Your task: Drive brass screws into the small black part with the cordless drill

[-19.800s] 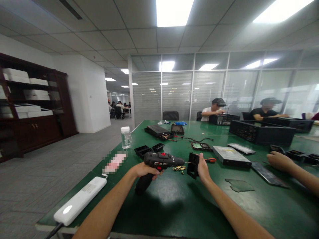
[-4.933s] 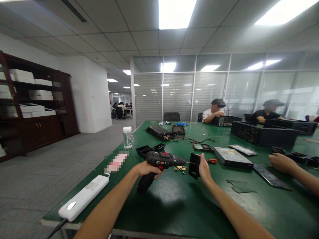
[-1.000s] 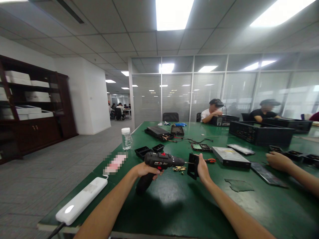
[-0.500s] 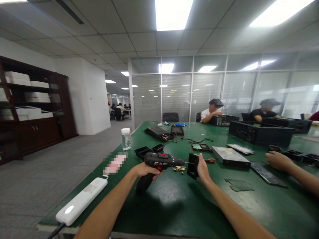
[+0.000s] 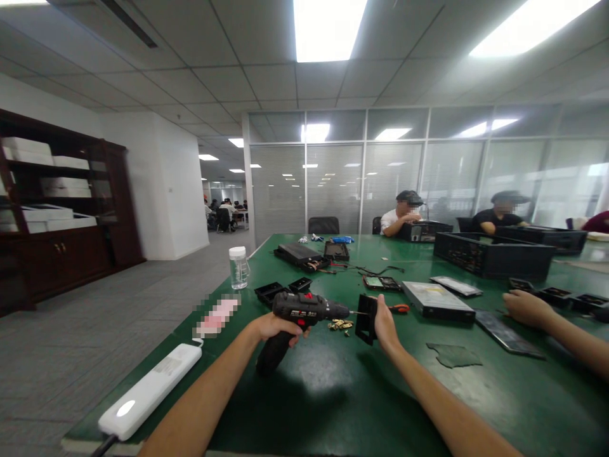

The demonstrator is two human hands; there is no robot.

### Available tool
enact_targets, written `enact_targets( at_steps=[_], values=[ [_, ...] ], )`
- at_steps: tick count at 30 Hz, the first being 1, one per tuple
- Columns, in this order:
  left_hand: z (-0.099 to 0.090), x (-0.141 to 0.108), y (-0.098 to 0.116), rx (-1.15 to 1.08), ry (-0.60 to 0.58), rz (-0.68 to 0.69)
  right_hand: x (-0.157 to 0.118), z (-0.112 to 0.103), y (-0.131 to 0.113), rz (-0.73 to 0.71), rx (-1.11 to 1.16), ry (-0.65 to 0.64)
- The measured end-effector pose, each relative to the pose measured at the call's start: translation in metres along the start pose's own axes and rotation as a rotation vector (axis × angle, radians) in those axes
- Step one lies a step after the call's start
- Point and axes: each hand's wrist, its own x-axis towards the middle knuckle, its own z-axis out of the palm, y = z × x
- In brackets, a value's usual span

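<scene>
My left hand is wrapped round the grip of a black cordless drill, which points right. The drill's thin bit reaches a black plastic frame; whether the tip sits in a screw is too small to tell. That frame stands upright above the table, held at its right side by my right hand. Small brass-coloured pieces lie on the table beneath the drill's front end. Just beyond my right hand lies an orange-handled tool. Black plastic trays rest behind the drill.
A white power strip runs along the left edge of the green table, with a clear bottle farther back. On the right lie a silver disc drive, a dark flat panel and another person's hand. Computer cases stand behind.
The whole view has shifted slightly. Both hands keep their holds, and the drill bit stays against the black plastic frame.
</scene>
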Motion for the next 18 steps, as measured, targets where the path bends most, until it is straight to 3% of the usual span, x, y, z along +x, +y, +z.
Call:
enact_targets(
  at_steps=[4,11,18],
  values=[
    [0.001,0.0,0.004,-0.008,-0.026,-0.01,0.0,0.0,0.001,0.014,-0.003,-0.002],
    [0.001,-0.005,0.013,0.045,-0.183,-0.031,0.001,0.001,0.004,0.015,-0.019,0.006],
    [-0.006,0.006,0.003,-0.077,-0.309,-0.009,0.001,0.002,0.009,0.038,0.014,0.009]
  ],
)
